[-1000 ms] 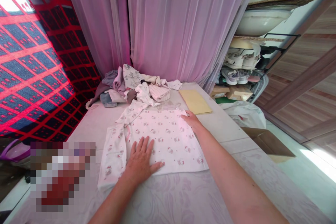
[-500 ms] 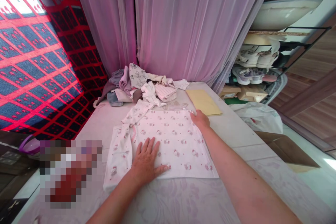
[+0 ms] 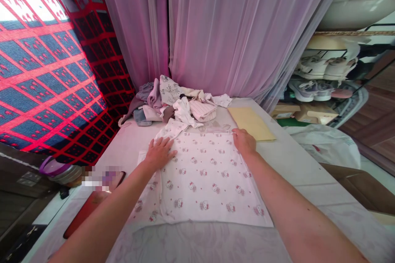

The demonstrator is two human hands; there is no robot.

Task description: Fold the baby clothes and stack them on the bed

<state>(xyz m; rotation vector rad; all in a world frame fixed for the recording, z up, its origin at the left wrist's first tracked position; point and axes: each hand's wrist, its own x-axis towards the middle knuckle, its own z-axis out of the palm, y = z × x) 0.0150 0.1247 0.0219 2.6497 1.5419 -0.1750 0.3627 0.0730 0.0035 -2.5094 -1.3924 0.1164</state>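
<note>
A white child's shirt [image 3: 212, 185] with a small cat-face print lies spread on the table in front of me, one sleeve [image 3: 171, 129] pointing to the back. My left hand [image 3: 160, 153] rests palm down on its upper left part, fingers stretched out and touching the cloth. At the far right corner my right hand [image 3: 245, 143] has its fingers closed on the shirt's edge. Just beyond the shirt sits a heap of clothes [image 3: 148, 100] in purple, pink, white and denim.
A yellow folder-like sheet [image 3: 253, 123] lies right of the clothes. A phone-like object [image 3: 83, 209], partly blurred out, is by my left forearm. Purple curtains [image 3: 231, 28] hang behind the table [image 3: 296, 168]. On the right are a shoe rack [image 3: 311, 72], a plastic bag [image 3: 327, 144] and a cardboard box [image 3: 354, 185].
My left hand has moved from the middle of the shirt away from me to its upper left part. The right hand keeps its hold on the far corner. The view has shifted slightly left.
</note>
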